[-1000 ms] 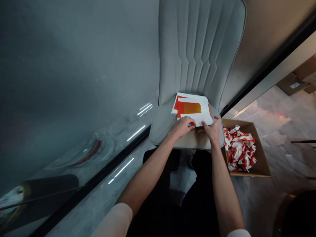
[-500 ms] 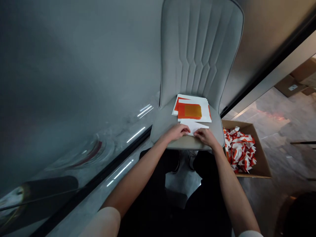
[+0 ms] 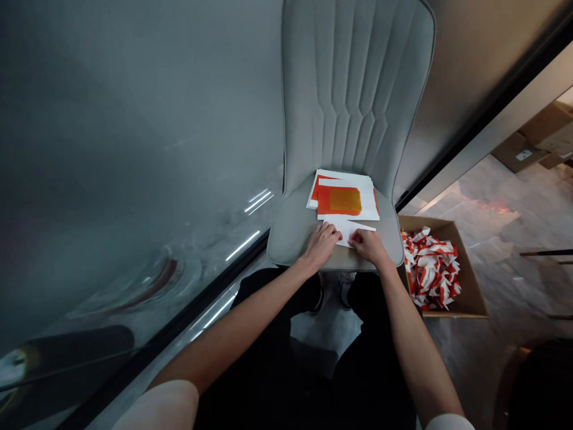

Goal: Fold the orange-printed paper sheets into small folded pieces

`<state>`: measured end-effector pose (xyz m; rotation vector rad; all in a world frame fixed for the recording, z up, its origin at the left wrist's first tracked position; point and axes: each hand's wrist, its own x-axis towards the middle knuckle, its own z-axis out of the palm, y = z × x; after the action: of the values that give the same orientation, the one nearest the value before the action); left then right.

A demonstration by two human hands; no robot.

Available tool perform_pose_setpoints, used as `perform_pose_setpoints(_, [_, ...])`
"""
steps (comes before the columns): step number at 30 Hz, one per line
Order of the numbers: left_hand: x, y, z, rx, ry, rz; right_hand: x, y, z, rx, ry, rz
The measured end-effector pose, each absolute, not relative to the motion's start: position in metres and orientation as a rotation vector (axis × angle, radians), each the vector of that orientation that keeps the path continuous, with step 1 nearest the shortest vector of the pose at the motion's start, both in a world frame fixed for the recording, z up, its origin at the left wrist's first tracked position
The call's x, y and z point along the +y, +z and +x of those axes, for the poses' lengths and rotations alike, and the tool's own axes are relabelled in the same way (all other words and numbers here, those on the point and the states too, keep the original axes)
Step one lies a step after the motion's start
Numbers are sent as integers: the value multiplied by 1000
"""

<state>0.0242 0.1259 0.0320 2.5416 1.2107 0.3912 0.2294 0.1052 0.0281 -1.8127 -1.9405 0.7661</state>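
Observation:
A white sheet of paper lies partly folded on the seat of a grey padded chair. My left hand presses on its left part with the fingers curled down. My right hand pinches its right part, fingertips together on the paper. Just beyond the sheet, towards the chair back, lies a stack of white and orange-red papers.
An open cardboard box full of several folded white and red paper pieces stands on the floor right of the chair. A glossy grey wall runs along the left. More cardboard boxes sit far right. My dark-trousered legs are below the seat edge.
Both hands pulled one white sheet off the stack towards the seat's front edge and are now pressing and folding it. The view shifted slightly.

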Motion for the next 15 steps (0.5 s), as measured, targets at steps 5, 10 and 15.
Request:
perform_pose_setpoints(5, [99,29,22,1227,319,2762,101,31,227,-1932,702,-1941])
perform_pose_setpoints(10, [81,20,17,1266,335,2760,96,33,236,-1815,859,-1979])
perform_pose_setpoints(15, [76,18,14,1220,384,2762,94,34,242,-1768,840,-2058])
